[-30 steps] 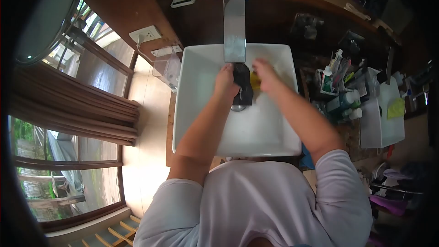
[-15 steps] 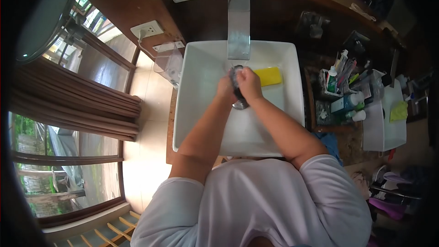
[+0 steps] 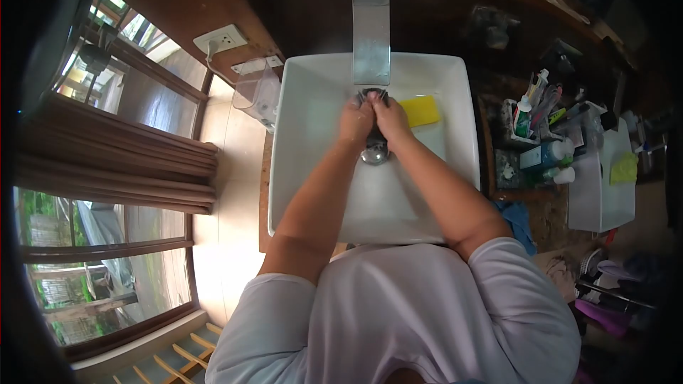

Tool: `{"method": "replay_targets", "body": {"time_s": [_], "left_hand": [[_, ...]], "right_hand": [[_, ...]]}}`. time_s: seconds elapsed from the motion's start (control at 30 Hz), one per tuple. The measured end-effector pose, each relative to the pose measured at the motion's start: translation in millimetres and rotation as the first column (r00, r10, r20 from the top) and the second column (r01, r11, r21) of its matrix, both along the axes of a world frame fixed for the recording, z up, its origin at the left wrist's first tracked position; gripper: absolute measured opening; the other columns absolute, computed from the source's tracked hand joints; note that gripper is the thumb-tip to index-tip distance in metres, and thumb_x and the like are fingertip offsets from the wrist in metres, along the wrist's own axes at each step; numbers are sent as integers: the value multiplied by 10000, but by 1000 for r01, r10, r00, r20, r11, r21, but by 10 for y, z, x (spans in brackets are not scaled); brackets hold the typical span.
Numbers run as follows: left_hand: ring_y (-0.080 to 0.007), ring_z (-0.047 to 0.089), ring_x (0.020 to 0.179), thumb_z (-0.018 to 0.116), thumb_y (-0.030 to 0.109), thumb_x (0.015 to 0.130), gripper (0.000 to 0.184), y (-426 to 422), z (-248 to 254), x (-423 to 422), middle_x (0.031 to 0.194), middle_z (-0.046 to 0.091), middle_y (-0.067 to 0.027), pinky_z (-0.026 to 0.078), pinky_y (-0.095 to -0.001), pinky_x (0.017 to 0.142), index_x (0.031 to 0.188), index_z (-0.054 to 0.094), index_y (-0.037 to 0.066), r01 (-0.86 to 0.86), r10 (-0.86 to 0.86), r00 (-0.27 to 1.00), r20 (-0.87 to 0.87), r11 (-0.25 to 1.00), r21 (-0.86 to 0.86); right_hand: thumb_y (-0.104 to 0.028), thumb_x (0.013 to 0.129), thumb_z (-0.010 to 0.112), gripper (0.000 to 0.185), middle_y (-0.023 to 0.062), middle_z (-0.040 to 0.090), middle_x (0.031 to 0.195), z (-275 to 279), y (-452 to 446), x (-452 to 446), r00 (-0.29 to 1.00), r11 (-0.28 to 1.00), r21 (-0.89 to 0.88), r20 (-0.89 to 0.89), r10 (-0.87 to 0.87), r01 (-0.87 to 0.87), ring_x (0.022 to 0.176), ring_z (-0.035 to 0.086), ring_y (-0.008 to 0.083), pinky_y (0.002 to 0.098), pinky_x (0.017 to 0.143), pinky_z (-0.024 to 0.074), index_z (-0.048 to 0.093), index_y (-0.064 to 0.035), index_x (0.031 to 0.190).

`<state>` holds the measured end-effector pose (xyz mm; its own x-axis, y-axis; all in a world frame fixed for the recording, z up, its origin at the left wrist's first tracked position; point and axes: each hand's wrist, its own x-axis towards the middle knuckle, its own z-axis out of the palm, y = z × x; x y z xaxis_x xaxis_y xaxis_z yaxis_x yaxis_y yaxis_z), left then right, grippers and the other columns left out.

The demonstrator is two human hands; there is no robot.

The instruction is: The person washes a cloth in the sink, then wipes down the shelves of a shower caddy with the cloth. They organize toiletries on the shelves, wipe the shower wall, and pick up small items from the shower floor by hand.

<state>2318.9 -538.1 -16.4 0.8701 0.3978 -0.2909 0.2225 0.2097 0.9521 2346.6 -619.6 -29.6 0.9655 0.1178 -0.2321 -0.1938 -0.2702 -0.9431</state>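
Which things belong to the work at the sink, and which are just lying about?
In the job:
- left hand and right hand, gripping dark cloth
- faucet
- sink
- yellow block, probably; unheld

Lying about:
- bottles
- blue cloth
- white bin

Dark cloth (image 3: 374,133), yellow sponge (image 3: 421,112), white sink (image 3: 457,128).
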Motion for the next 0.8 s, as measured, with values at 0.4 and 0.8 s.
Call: {"method": "replay_targets", "body": {"time_s": [0.4, 0.8], "left_hand": [[-209, 567, 806, 463, 181, 880, 276, 171, -499, 18, 880, 594, -124, 460, -323, 720, 1044, 558, -20, 28, -23, 998, 62, 997, -78], [-273, 605, 842, 586, 287, 811, 380, 61, -125, -84, 838, 618, -176, 452, -346, 731, 1061, 545, 3, 215, -246, 969, -17, 811, 544]], "right_hand": [[-249, 835, 545, 219, 191, 596, 905, -54, 64, -130, 947, 991, -129, 315, 67, -27, 861, 565, 341, 394, 735, 431, 521, -50, 923], [-220, 826, 558, 248, 73, 562, 939, -45, -251, 308, 954, 720, 668, -298, 28, 188, 879, 544, 230, 363, 716, 456, 580, -40, 996]]}}
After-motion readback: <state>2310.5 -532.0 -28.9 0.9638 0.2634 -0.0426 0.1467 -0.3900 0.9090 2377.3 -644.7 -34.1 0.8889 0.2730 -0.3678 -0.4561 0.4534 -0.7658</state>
